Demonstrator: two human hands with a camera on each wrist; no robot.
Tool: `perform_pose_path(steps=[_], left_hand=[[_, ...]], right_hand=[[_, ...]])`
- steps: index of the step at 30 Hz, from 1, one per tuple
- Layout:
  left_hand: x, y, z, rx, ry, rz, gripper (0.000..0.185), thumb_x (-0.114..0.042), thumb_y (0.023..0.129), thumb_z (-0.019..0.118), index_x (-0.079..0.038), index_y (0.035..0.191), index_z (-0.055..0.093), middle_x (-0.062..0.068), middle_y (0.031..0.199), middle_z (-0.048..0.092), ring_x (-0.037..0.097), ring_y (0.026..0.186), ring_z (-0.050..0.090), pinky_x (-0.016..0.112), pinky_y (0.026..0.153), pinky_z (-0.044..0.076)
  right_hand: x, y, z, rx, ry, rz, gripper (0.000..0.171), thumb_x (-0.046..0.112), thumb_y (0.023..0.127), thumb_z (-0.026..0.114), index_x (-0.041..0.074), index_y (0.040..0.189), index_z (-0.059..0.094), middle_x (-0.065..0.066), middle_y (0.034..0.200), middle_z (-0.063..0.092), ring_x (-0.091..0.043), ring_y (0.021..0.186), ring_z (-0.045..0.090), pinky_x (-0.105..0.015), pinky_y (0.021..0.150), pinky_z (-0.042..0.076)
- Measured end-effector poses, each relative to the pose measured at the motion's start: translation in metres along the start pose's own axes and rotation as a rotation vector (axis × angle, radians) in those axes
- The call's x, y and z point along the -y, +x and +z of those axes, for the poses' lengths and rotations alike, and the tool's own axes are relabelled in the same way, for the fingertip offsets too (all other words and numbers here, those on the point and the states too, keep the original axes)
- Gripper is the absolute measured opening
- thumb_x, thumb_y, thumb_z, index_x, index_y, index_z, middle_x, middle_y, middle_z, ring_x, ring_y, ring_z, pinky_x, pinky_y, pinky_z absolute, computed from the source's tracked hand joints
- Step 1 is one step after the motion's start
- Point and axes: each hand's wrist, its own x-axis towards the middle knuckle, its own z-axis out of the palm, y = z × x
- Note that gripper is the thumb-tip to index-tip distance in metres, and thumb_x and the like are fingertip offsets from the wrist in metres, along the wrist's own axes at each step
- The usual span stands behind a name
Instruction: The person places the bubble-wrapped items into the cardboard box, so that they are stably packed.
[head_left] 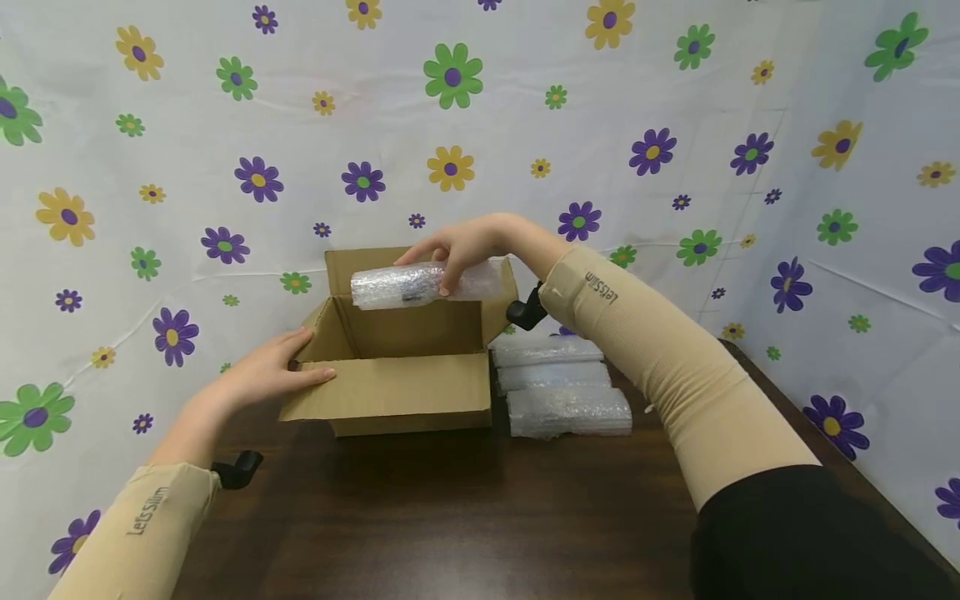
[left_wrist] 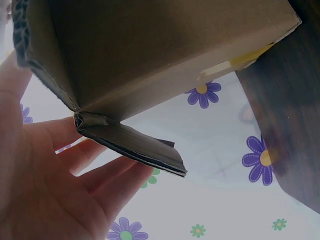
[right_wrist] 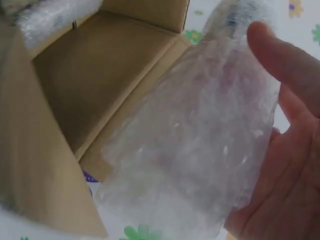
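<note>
Bubble-wrapped roll [head_left: 397,286], contents indistinct

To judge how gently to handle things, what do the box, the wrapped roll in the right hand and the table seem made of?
The box: matte brown corrugated cardboard, from the wavy layer in its cut edge. The wrapped roll: clear, shiny plastic outside, likely bubble wrap, from its bumpy glints; contents unclear. The table: dark brown with a soft sheen, wood or wood-look laminate, from the faint grain.

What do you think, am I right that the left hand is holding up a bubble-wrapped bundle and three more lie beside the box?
Not quite: the head view shows the right hand holding up the bubble-wrapped bundle. Three more bundles do lie beside the box.
</note>
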Motion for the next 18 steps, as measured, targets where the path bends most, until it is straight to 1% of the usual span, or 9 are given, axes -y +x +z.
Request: perform_pose_path(steps=[3,6,10,13,18], left_hand=[[-0.001,0.001,0.000,0.001,-0.012,0.002,0.094,-0.051,0.090,0.062,0.012,0.147,0.024,0.036,0.150,0.021,0.053,0.137,0.019,0.064,0.109,0.020],[-0.001,0.001,0.000,-0.001,-0.007,0.003,0.093,-0.051,0.090,0.062,0.012,0.147,0.024,0.036,0.150,0.022,0.053,0.137,0.020,0.065,0.109,0.020],[0.000,0.001,0.001,-0.004,0.001,0.005,0.093,-0.051,0.090,0.063,0.012,0.147,0.025,0.037,0.149,0.022,0.054,0.136,0.021,0.065,0.108,0.021],[0.000,0.001,0.001,-0.005,-0.004,0.001,0.094,-0.051,0.090,0.063,0.012,0.147,0.025,0.037,0.150,0.022,0.054,0.136,0.021,0.066,0.108,0.021],[0.001,0.001,0.002,-0.009,-0.006,-0.002,0.094,-0.052,0.090,0.063,0.011,0.148,0.024,0.036,0.150,0.022,0.054,0.136,0.021,0.066,0.108,0.021]], right_hand=[[0.002,0.010,-0.001,-0.020,-0.022,0.025,0.075,0.006,0.086,0.071,0.034,0.148,0.041,-0.010,0.145,0.041,-0.022,0.125,0.045,-0.034,0.096,0.046],[0.001,0.022,0.000,-0.026,-0.017,0.032,0.075,0.007,0.086,0.072,0.035,0.148,0.040,-0.011,0.143,0.043,-0.022,0.125,0.045,-0.035,0.099,0.044],[-0.004,0.036,0.006,-0.028,0.025,0.043,0.075,0.006,0.085,0.071,0.034,0.148,0.041,-0.011,0.142,0.044,-0.022,0.125,0.045,-0.037,0.102,0.041],[-0.009,0.047,0.010,-0.027,0.076,0.050,0.076,0.004,0.084,0.071,0.032,0.148,0.041,-0.012,0.139,0.046,-0.023,0.123,0.046,-0.038,0.104,0.039],[-0.019,0.059,0.014,-0.056,0.105,0.073,0.077,0.002,0.083,0.071,0.031,0.148,0.043,-0.011,0.134,0.048,-0.022,0.118,0.048,-0.036,0.100,0.042]])
